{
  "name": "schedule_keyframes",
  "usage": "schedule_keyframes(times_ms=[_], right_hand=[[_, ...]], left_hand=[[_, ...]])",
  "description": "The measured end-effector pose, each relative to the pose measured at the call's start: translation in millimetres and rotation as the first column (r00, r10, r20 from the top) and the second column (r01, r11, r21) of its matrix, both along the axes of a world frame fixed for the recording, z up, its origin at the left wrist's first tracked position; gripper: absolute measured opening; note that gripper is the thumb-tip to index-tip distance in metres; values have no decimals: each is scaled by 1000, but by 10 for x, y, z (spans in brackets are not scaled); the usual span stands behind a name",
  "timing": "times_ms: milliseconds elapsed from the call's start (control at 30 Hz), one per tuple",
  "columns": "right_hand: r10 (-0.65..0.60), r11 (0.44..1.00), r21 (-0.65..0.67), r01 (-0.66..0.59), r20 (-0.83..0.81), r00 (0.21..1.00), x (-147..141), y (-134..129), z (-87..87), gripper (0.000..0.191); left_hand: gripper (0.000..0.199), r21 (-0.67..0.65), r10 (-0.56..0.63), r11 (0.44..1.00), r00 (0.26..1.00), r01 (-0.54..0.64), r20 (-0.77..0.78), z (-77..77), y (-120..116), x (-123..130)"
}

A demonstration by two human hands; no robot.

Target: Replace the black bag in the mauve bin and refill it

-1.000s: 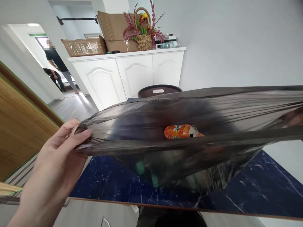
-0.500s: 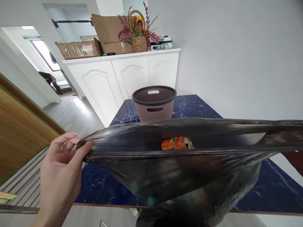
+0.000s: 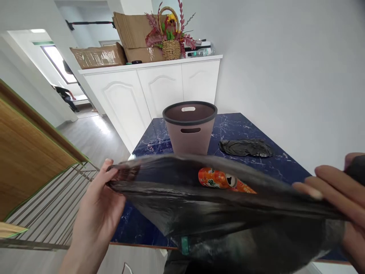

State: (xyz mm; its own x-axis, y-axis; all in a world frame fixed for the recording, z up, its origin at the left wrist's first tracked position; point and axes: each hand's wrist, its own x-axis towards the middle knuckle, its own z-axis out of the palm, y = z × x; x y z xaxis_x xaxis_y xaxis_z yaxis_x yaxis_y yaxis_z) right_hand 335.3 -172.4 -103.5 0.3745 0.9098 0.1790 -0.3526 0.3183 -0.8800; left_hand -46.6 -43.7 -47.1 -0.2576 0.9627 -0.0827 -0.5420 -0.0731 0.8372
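Observation:
A black plastic garbage bag (image 3: 228,217) hangs in front of me, its mouth stretched sideways into a wide slit. My left hand (image 3: 99,201) pinches the left corner of the bag's rim. On the other side my right hand (image 3: 339,194) grips the right end, somewhat blurred, with dark plastic bunched by its fingers. Through the opening an orange drink can (image 3: 215,178) shows, an orange wrapper-like piece (image 3: 244,187) beside it. A teal cap-like shape (image 3: 185,245) shows dimly through the plastic; the other contents are hard to make out.
Beyond the bag a mauve trash bin (image 3: 190,139) stands on the blue marbled table (image 3: 154,139). A folded black plastic piece (image 3: 245,147) lies to its right. Behind is a white cabinet (image 3: 159,87) with cardboard boxes and a flower basket (image 3: 171,49). Far left, a person (image 3: 67,95) is partly visible.
Both hands have moved inward, so the bag's mouth is less taut and sits lower on the right. My right hand and the folded black plastic have come into clear view.

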Motion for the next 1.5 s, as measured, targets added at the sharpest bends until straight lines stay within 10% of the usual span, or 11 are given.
schedule_keyframes(times_ms=[100,200,333,433,667,933,1067,1167,1267,1500], right_hand=[[189,982,-31,-188,38,981,-279,87,88,50],[98,983,-170,-64,198,975,-605,146,191,33],[195,974,-190,-121,446,874,-1075,185,272,95],[288,956,-145,-255,630,721,-1360,295,240,107],[164,939,101,-328,708,687,-1664,523,48,9],[228,954,-18,-299,690,687,-1527,554,118,25],[279,933,-17,-359,663,695,-1552,592,171,28],[426,877,-91,-471,601,676,-1541,585,267,35],[499,859,-233,-455,579,645,-1405,535,340,27],[316,932,-282,-226,329,890,-955,311,111,45]], left_hand=[[25,92,-52,994,997,56,-51,35,-20,69],[24,196,-116,965,953,175,-280,50,-88,166],[11,262,-116,896,759,358,-641,82,-246,371],[11,289,-77,823,600,489,-796,127,-378,556],[28,223,33,510,240,831,-970,145,-508,686],[85,392,-138,631,594,670,-793,-293,-299,348],[136,138,-353,616,428,776,-832,-473,-228,323],[90,-10,-359,575,242,818,-901,-509,-193,392],[27,-2,-320,586,229,810,-919,-524,-166,396],[34,130,-312,879,759,459,-572,-615,-195,369]])
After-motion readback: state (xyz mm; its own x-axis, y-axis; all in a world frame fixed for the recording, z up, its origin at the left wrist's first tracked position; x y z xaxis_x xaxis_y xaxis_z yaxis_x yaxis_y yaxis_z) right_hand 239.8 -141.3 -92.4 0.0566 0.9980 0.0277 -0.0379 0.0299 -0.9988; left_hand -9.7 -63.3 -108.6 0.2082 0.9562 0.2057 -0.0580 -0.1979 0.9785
